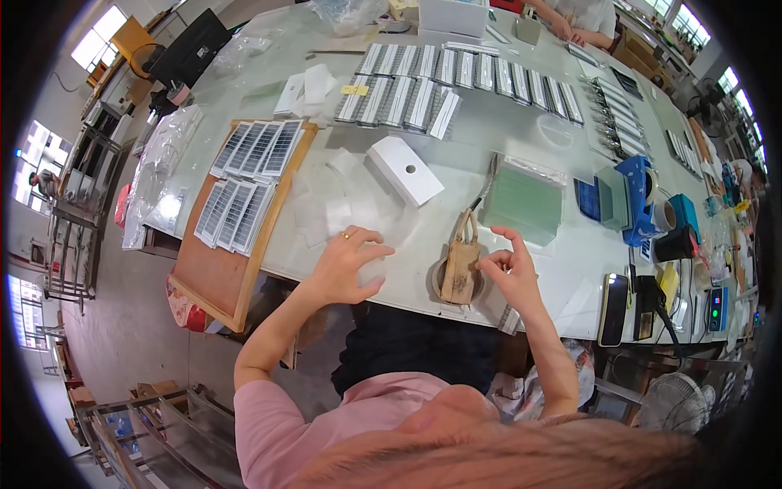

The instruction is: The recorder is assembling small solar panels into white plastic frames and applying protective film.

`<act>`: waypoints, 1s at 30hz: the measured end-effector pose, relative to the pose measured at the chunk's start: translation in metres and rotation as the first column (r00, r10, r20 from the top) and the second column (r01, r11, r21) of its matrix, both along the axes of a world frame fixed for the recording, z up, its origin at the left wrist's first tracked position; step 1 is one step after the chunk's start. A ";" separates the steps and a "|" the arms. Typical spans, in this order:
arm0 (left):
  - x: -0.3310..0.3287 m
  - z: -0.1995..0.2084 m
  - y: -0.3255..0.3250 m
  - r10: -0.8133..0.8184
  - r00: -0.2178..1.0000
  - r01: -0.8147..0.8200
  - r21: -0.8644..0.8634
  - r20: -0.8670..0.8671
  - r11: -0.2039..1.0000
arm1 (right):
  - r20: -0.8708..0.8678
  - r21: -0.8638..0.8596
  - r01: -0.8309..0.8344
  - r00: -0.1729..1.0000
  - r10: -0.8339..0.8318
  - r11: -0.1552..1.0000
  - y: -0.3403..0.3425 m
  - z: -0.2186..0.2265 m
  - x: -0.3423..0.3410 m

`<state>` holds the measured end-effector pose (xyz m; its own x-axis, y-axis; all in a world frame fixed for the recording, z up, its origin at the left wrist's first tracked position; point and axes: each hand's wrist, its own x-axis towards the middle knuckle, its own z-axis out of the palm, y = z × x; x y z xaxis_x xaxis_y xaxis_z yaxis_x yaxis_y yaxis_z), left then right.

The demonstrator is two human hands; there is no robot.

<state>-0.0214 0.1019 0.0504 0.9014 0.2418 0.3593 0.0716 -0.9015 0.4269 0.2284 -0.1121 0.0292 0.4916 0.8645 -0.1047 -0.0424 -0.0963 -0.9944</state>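
Note:
My left hand [349, 267] is over the table's near edge, its fingers curved and thumb held apart. Thin translucent sheets [340, 213] lie loosely just beyond it; whether a clear film lies between its fingers is hard to see. My right hand [511, 273] is raised with thumb and fingertips pinched and another finger sticking up; anything inside the pinch is too small to make out. Just left of it, a worn tan block with a looped handle [459, 273] rests on a dark round base. Beyond the hands sit a white box with a round hole [399, 167] and a stack of greenish sheets [524, 204].
At left, a wooden tray [220, 273] carries striped dark panels [236, 213]. Rows of similar pieces [407, 98] span the far table. A blue tape dispenser [638, 196], a phone [613, 310] and a black cup [676, 243] stand at right. Another person's hands [574, 34] are at the far edge.

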 end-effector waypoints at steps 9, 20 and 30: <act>0.022 0.001 -0.002 0.321 0.889 -0.281 -0.164 0.327 0.946 | 0.044 -0.059 -0.007 0.999 0.010 0.998 0.003 0.007 -0.006; 0.033 0.035 -0.045 0.172 0.984 -0.013 -0.950 0.042 0.311 | 0.832 -0.079 0.213 0.552 -0.053 0.974 0.011 0.014 -0.015; 0.049 0.010 -0.097 -0.158 0.963 -0.231 -0.971 -0.219 -0.064 | 0.573 -0.050 -0.123 0.809 0.129 0.991 -0.006 0.038 -0.031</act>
